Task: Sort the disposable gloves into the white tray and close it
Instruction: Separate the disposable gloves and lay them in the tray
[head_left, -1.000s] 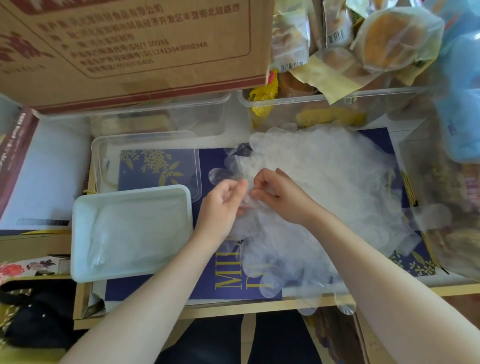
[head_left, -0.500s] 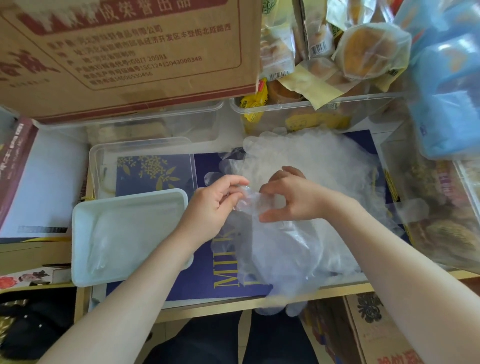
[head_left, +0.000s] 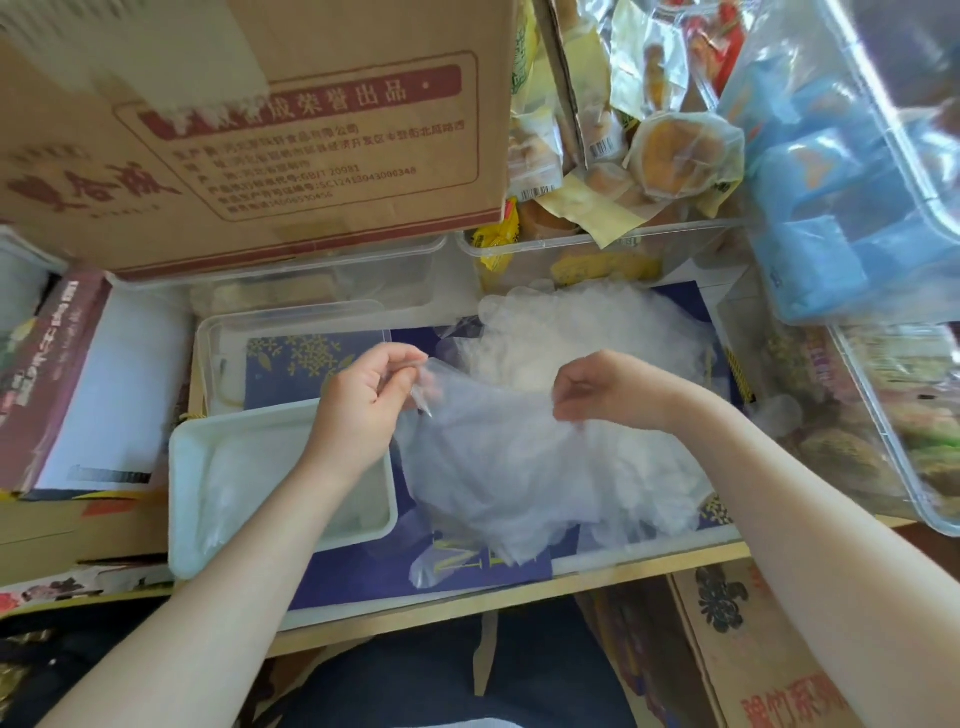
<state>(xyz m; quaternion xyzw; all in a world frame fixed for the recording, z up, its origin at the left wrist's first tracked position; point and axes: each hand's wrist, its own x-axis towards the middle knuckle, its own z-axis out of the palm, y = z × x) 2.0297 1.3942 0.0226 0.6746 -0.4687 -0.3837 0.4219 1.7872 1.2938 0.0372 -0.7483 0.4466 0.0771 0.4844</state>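
Observation:
A clear disposable glove (head_left: 498, 457) is stretched in the air between my hands, above a heap of several clear gloves (head_left: 587, 338) on the blue printed surface. My left hand (head_left: 363, 400) pinches its left edge and my right hand (head_left: 608, 389) pinches its right edge. The white tray (head_left: 187, 499) sits to the left under my left forearm, with clear gloves lying in it. A transparent lid (head_left: 218, 332) lies just behind the tray.
A big cardboard box (head_left: 249, 140) overhangs the back left. Clear bins of wrapped snacks (head_left: 670, 150) stand at the back, another bin (head_left: 893, 415) at the right. Blue packs (head_left: 831, 208) sit at the upper right. The wooden front edge (head_left: 519, 597) runs below the gloves.
My hands have moved apart and lifted, spreading one glove out between them above the heap. The view has tilted slightly upward.

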